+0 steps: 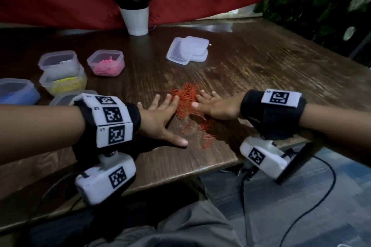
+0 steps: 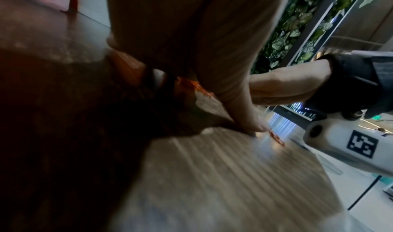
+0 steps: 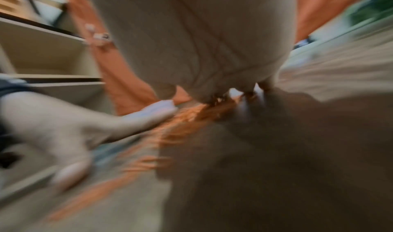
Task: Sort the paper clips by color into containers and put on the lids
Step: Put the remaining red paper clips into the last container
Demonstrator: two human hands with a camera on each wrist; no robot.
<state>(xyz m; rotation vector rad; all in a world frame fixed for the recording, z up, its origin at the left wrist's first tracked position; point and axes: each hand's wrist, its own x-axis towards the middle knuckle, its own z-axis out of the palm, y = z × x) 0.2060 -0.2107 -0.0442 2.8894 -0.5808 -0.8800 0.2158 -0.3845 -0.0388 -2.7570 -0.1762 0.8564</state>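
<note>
Orange paper clips (image 1: 186,98) heaped at the middle of the frame on the dark wooden table (image 1: 261,62), a few strays trailing toward the near edge. Best corralled by sweeping inward from both sides, palms kept low so no clip slips under (the strays near the edge want gathering first, or risk dropping off). Then scooped into the empty container (image 1: 64,99), partly hidden behind the left wrist at left of frame. Other tubs at upper left already filled: pink (image 1: 105,63), white (image 1: 58,62), yellow (image 1: 63,83), blue (image 1: 17,91). Lids (image 1: 187,50) stacked above centre, not yet fitted. Left hand (image 1: 160,118) flat on the wood, fingers spread and straight, tips touching the pile's left side, gripping nothing. Right hand (image 1: 213,105) likewise splayed, palm down, fingertips on the pile's right side, holding nothing. Wrist views too blurred to add much.
</note>
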